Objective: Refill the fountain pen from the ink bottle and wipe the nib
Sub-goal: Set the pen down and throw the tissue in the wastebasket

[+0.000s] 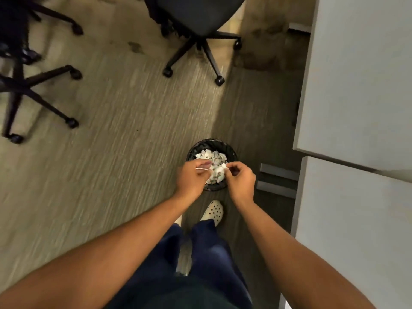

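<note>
Person standing over a small black waste bin (pixel 231 150) on the carpeted floor (pixel 111 130), both bare forearms stretched forward and down; left hand (pixel 191 177) curled, pinching a thin pale rod-like item, presumably the fountain pen (pixel 203 168) or a part of it, which lies roughly level and sticks out past the hand on its left side, its detail too small to resolve; right hand (pixel 242 178) curled, fingertips pinching a small white wad of tissue (pixel 221 167) just beside the left hand, directly above the bin's mouth; whether tissue and pen tip touch cannot be told; bin lined in black and heaped with crumpled white paper (pixel 211 156); a cream perforated clog (pixel 213 211) and dark blue trouser legs (pixel 207 248) visible below the hands; two black swivel chairs on castors, one (pixel 196 21) at top centre, another (pixel 24 83) at far left; a grey tabletop (pixel 356 85) along the right edge, well above floor level, with grey drawer fronts (pixel 277 178) beneath it near the bin.
</note>
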A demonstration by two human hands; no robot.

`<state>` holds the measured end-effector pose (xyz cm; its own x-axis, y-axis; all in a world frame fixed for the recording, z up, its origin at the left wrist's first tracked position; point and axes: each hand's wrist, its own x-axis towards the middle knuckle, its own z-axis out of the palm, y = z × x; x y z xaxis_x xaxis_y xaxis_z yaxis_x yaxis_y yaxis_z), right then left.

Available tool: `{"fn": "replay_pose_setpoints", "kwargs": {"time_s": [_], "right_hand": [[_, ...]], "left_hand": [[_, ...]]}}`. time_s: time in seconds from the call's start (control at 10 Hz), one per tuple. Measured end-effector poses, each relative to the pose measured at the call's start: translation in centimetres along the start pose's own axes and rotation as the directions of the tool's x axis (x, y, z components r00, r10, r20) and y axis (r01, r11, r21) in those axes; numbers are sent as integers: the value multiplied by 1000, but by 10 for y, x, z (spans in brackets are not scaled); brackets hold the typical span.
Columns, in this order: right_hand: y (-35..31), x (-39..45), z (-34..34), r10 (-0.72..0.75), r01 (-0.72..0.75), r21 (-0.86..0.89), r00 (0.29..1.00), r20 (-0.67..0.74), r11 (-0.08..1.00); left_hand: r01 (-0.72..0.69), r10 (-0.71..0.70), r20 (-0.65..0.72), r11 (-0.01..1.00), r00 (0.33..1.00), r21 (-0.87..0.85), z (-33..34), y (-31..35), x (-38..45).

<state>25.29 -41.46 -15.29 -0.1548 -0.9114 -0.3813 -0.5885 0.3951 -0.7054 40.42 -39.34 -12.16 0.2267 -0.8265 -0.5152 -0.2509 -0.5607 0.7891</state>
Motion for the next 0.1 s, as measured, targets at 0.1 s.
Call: {"fn": "replay_pose_setpoints", "kwargs": {"time_s": [0.1], "right_hand": [[13, 30, 16, 25, -23, -62, 999, 43, 998]], "left_hand": [[-24, 26, -24, 997, 999, 72, -2, -6, 7]]}}
